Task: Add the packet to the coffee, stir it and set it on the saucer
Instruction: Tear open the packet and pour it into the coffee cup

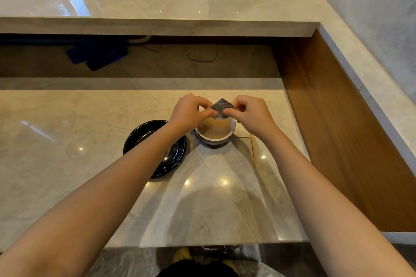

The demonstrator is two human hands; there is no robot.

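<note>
A small grey packet point(221, 107) with pale specks is pinched between my left hand point(190, 111) and my right hand point(253, 113), one on each side. It hangs just above a white cup point(216, 132) of light brown coffee, whose far rim it partly hides. A glossy black saucer point(155, 148) lies left of the cup, with my left forearm crossing over it. A thin wooden stir stick point(253, 149) lies flat on the counter to the right of the cup.
The pale marble counter point(67, 153) ends at a front edge near my body. A wooden side panel point(337, 130) rises on the right. Behind is a recessed shelf with a blue cloth point(96, 54) and a black cable point(202, 54), under a raised marble ledge.
</note>
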